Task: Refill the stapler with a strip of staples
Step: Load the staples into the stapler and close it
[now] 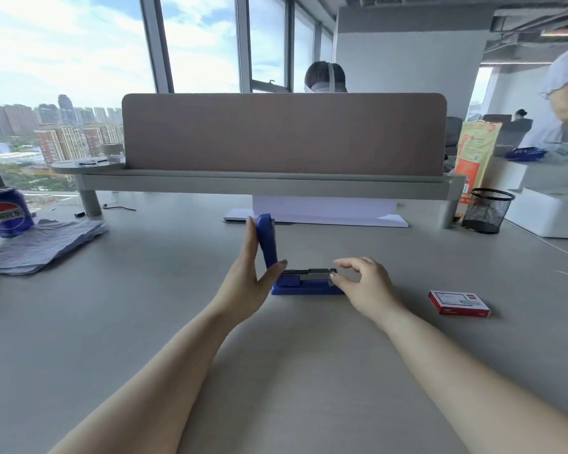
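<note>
A blue stapler (304, 287) lies on the grey desk with its lid (266, 239) swung upright. My left hand (248, 280) holds that raised lid, fingers behind it and thumb in front. The metal staple channel (309, 272) lies exposed, with a silvery strip in it. My right hand (363, 281) is at the channel's right end, thumb and forefinger pinched at the strip's tip. A red and white staple box (458, 303) lies closed to the right of the stapler.
A blue soda can (7, 213) and a crumpled blue cloth (40, 245) sit at far left. A black mesh cup (487, 210) and a white box (548, 213) stand at right. A shelf with a partition (282, 134) crosses behind; people sit beyond.
</note>
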